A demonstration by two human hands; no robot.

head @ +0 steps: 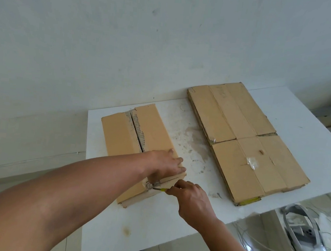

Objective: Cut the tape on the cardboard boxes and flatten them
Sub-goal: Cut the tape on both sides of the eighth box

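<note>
Two hands working the box [139,141]: left hand [168,163] flat, pressing its top; right hand [191,197] clenched round the knife [161,189], blade at the end tape [148,184] just beneath. Next, likely, a steady draw along that seam.

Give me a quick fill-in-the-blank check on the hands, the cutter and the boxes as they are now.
1. The right hand grips a cutter with a ____ handle.
2. The left hand presses on the ____ of the box being cut.
3. The flattened boxes lie on the table to the ____ of that box.
Missing words: yellow; top; right.
</note>
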